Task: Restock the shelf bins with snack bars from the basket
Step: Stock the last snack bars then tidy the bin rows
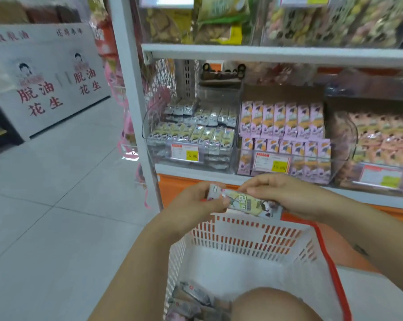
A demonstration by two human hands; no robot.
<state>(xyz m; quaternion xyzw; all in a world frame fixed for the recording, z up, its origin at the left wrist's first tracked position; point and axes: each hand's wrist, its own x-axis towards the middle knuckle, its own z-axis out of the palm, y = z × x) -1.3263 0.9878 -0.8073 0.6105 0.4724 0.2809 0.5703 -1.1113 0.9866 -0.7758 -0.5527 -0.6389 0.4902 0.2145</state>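
Both hands hold a small stack of yellow-green snack bars (247, 203) above the far rim of the white basket (249, 237). My left hand (196, 205) grips the stack's left end. My right hand (286, 193) pinches its top edge and right side. More dark-wrapped snack bars (191, 300) lie in the basket's near left corner. On the lower shelf, a clear bin (189, 156) holds the same yellow-green bars in rows, and the bin to its right (286, 137) holds pink bars.
A white shelf post (135, 107) stands left of the bins, with a pink wire rack hanging on it. A third bin of orange-pink packs (379, 142) sits at right. My knee (270, 304) covers the basket's near side. A white peanut display (47, 79) stands across the tiled aisle.
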